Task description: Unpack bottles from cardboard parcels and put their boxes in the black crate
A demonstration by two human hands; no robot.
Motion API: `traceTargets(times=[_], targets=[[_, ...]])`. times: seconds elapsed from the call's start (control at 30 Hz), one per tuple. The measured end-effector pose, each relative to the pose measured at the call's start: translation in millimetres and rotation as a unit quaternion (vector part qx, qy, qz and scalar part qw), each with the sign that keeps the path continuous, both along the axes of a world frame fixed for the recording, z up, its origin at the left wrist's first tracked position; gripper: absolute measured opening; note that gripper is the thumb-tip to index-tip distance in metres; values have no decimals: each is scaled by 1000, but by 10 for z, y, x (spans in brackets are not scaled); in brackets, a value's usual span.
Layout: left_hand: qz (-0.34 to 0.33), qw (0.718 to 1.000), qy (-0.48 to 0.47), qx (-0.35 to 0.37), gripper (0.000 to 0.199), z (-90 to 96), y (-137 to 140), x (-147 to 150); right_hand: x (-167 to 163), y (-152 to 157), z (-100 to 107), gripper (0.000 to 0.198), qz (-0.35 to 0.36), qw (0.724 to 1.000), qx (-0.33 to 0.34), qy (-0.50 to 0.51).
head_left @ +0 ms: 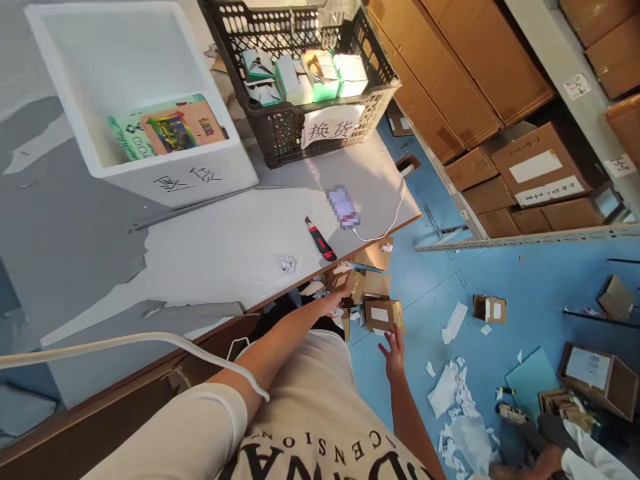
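My right hand (393,350) has its fingers spread and nothing in it. Its fingertips are at the lower edge of a small cardboard box (379,313) with a white label; whether they touch it I cannot tell. My left hand (337,302) reaches down past the table edge, beside an opened cardboard box (344,280) among other boxes and paper scraps. The fingers of that hand are too small and hidden to make out. Above them on the table lie a red and black utility knife (321,241), a crumpled paper ball (288,264) and a phone (343,207) on a white cable.
A white foam box (200,180) holding packets and a black plastic crate (285,130) of small boxes stand on the table (215,247). Shelves of cartons (535,167) rise at right. Torn paper (470,433) and boxes litter the blue floor; another person's hand (547,461) shows lower right.
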State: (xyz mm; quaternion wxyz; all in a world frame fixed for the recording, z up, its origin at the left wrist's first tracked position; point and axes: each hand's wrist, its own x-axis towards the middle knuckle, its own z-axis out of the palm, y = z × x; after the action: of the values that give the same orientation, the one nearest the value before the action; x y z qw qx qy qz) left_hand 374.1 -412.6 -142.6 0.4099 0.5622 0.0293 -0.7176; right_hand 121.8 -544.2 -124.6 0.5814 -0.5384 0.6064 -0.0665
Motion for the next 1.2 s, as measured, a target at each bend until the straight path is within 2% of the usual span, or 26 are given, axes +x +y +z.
traceTargets(times=[0.1, 0.2, 0.33, 0.4, 0.43, 0.5, 0.6, 0.7, 0.77, 0.83, 1.0, 1.1, 1.2], targets=[[36, 999, 3, 17, 96, 88, 146, 132, 363, -53, -28, 72, 66, 996, -28, -52], [104, 994, -15, -3, 90, 248, 379, 258, 933, -49, 10, 69, 171, 976, -57, -121], [239, 968, -51, -61, 83, 532, 903, 467, 1917, 157, 177, 72, 334, 914, -77, -216], [345, 930, -79, -95, 82, 674, 1273, 558, 2423, 349, 266, 70, 409, 873, -65, -258], [407, 901, -104, -107, 82, 736, 1478, 584, 2668, 464, 302, 69, 446, 849, -53, -277], [533, 820, -177, -109, 79, 829, 1903, 577, 3126, 733, 354, 67, 515, 800, -33, -306], [680, 668, -294, -64, 76, 885, 2508, 396, 3690, 1256, 404, 65, 594, 728, -30, -342], [767, 513, -386, 9, 81, 871, 3003, 37, 4015, 1928, 477, 63, 648, 657, -24, -385], [802, 418, -421, 68, 82, 850, 3265, -274, 4061, 2419, 551, 62, 682, 608, -5, -407], [826, 344, -430, 124, 79, 824, 3482, -631, 3980, 2901, 633, 63, 717, 559, 17, -416], [861, 209, -409, 218, 75, 704, 3884, -1661, 3407, 3934, 773, 69, 795, 440, 65, -413], [873, 137, -387, 264, 73, 577, 4089, -2328, 2934, 4447, 758, 71, 833, 382, 72, -395], [883, 81, -352, 301, 67, 400, 4305, -2984, 2444, 4911, 645, 71, 861, 333, 77, -376]])
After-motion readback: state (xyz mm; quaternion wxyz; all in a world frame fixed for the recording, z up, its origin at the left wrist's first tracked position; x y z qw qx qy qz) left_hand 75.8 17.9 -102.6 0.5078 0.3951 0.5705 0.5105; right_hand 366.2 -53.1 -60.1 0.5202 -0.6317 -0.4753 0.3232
